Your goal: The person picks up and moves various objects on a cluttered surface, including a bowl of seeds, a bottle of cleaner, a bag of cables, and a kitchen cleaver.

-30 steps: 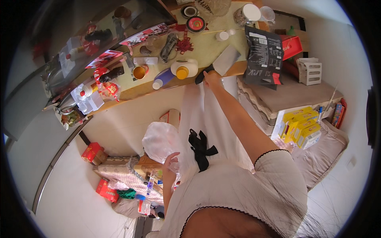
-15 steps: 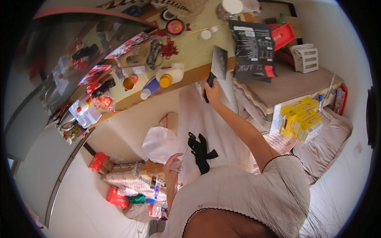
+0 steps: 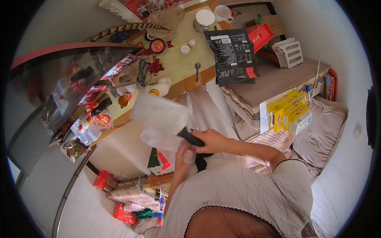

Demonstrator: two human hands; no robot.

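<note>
My right hand (image 3: 211, 142) is wrapped round the black handle (image 3: 191, 137) of a cleaver held in front of my waist. The cleaver's wide blade (image 3: 158, 113) points left and is smeared by motion. Just below the handle, my left hand (image 3: 183, 156) grips a clear plastic bag (image 3: 152, 137). The bag spreads out beneath the blade, which hides part of it. Both hands are close together; I cannot tell whether they touch. Behind them, a black bow (image 3: 201, 162) on my pale dress is partly covered.
Ahead stands a table (image 3: 186, 85) with a spoon (image 3: 197, 71), a black pouch (image 3: 234, 55), a lidded jar (image 3: 204, 20) and bottles. A dark television (image 3: 79, 75) is at the left. Yellow boxes (image 3: 289, 111) sit on the seat at the right.
My right hand has brought the cleaver from the table's edge back and left to my left hand and the plastic bag. A spoon on the table now shows where the blade was.
</note>
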